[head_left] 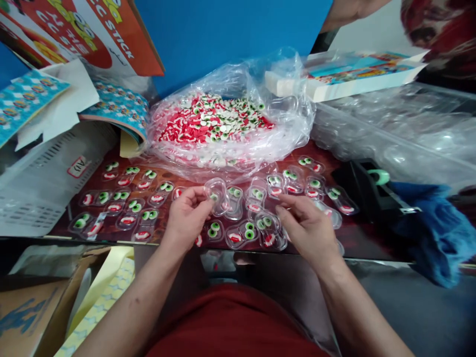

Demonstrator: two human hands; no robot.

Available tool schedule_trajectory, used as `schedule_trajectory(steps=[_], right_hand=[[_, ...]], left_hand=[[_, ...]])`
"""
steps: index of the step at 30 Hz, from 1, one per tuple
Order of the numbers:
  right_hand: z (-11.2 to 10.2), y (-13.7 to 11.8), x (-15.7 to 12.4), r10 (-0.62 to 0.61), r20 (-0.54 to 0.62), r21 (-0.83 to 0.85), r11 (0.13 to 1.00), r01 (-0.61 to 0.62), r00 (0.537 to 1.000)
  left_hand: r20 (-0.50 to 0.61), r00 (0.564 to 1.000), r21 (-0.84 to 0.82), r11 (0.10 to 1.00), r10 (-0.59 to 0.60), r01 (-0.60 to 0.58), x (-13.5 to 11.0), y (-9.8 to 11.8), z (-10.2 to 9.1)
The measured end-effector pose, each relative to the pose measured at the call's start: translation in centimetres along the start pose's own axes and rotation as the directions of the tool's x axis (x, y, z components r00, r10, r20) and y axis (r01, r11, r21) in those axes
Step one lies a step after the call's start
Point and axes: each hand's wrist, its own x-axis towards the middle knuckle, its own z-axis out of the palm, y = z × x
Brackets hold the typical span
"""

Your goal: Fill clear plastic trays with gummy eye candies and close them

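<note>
My left hand (pixel 188 212) is closed on a small clear plastic blister shell (pixel 218 195), held just above the dark red table (pixel 357 238). A green eye candy sits inside it. My right hand (pixel 307 225) hovers to the right with its fingers loosely curled, fingertips pinched near filled shells (pixel 267 229); what they pinch is too small to name. Many filled shells with green eye and red lip candies (pixel 128 203) lie in rows on the table. Behind them a clear plastic bag (pixel 226 124) holds a heap of red, white and green candies.
Printed cardboard sheets (pixel 26 99) and an orange box (pixel 92 34) stand at the left. A black tape dispenser (pixel 368 186) and blue cloth (pixel 439 233) lie at the right, with clear plastic wrap (pixel 409 129) behind. Another person's arm (pixel 345 12) shows top right. A carton (pixel 33 307) sits below left.
</note>
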Motion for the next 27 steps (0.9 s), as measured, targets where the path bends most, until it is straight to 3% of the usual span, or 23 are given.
schedule_trajectory(steps=[2,4,7,10,13,15,17,19,21,23,24,25,26,27], right_hand=[[-0.4,-0.1,0.0,-0.091,0.019,-0.161,0.983,0.093,0.996],[-0.2,-0.7,0.2,-0.154,0.141,-0.320,0.927,0.193,0.978],[0.9,-2.0,1.0,-0.098,0.422,-0.472,0.825,0.311,0.901],[2.1,-2.5,2.1,-0.031,0.515,-0.509,0.793,0.335,0.857],[2.2,-1.6,2.9,-0.069,0.469,-0.401,0.871,0.282,0.881],[1.7,-1.1,3.3,-0.071,0.417,-0.187,0.969,0.163,0.906],[0.9,-1.6,3.5,-0.082,0.420,0.063,0.996,0.061,0.904],[0.4,-2.9,3.7,-0.187,0.530,0.207,0.974,0.088,0.827],[0.7,-4.7,3.9,-0.337,0.666,0.208,0.940,0.269,0.665],[1.5,-6.0,4.2,-0.415,0.764,0.140,0.854,0.501,0.494],[1.9,-6.5,4.3,-0.426,0.790,0.101,0.799,0.592,0.441],[2.3,-6.8,4.5,-0.430,0.795,0.057,0.755,0.653,0.428],[2.6,-7.0,4.6,-0.436,0.780,0.017,0.732,0.681,0.450],[2.8,-7.2,4.6,-0.449,0.739,-0.012,0.736,0.677,0.502]], left_hand=[[0.039,0.999,-0.097,0.995,-0.024,0.027,-0.4,0.4,-0.6],[0.107,0.993,-0.159,0.985,-0.053,0.069,-0.8,0.6,-0.9],[0.162,0.985,-0.201,0.975,-0.063,0.095,-1.3,0.7,-0.9],[0.124,0.989,-0.220,0.970,-0.075,0.101,-1.5,0.9,-1.2],[0.073,0.993,-0.222,0.969,-0.093,0.107,-1.8,1.2,-1.6],[0.058,0.992,-0.237,0.964,-0.113,0.124,-1.9,1.3,-1.8],[0.061,0.988,-0.264,0.952,-0.143,0.154,-1.9,1.4,-1.9],[0.084,0.982,-0.299,0.936,-0.170,0.188,-1.6,1.4,-2.0],[0.114,0.976,-0.336,0.918,-0.183,0.211,-1.3,1.6,-2.1],[0.145,0.972,-0.359,0.906,-0.183,0.224,-1.0,1.8,-2.3],[0.156,0.971,-0.365,0.904,-0.179,0.225,-1.0,1.9,-2.4],[0.159,0.972,-0.367,0.903,-0.175,0.223,-1.0,2.0,-2.5],[0.154,0.973,-0.366,0.904,-0.174,0.220,-1.0,2.1,-2.7],[0.137,0.976,-0.361,0.909,-0.172,0.211,-1.2,2.1,-2.8]])
